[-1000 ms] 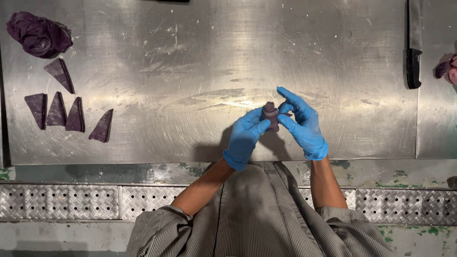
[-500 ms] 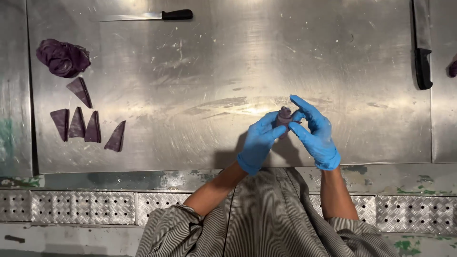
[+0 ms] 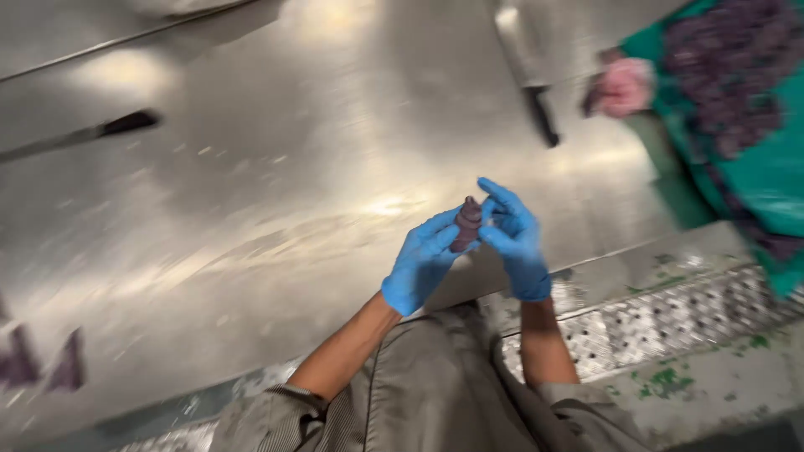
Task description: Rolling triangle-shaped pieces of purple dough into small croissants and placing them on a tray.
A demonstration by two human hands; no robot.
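Both my hands wear blue gloves and meet above the near edge of a steel table (image 3: pixel 276 184). My left hand (image 3: pixel 421 265) grips a small dark purple cone-shaped piece (image 3: pixel 466 224) that stands upright between the fingers. My right hand (image 3: pixel 512 238) presses against the same piece from the right, its fingers partly spread. The view is blurred.
Two purple wedges (image 3: pixel 50 364) lie at the table's left edge. A black-handled knife (image 3: pixel 84 134) rests at the far left, another knife (image 3: pixel 528 75) at the far right. At the right a pink-gloved hand (image 3: pixel 624 88) of another person touches a green surface (image 3: pixel 745 159) with purple bits.
The camera has swung right and tilted, so the wedges slid to the left edge and the other person's side came into view. My hands still hold the purple piece together.
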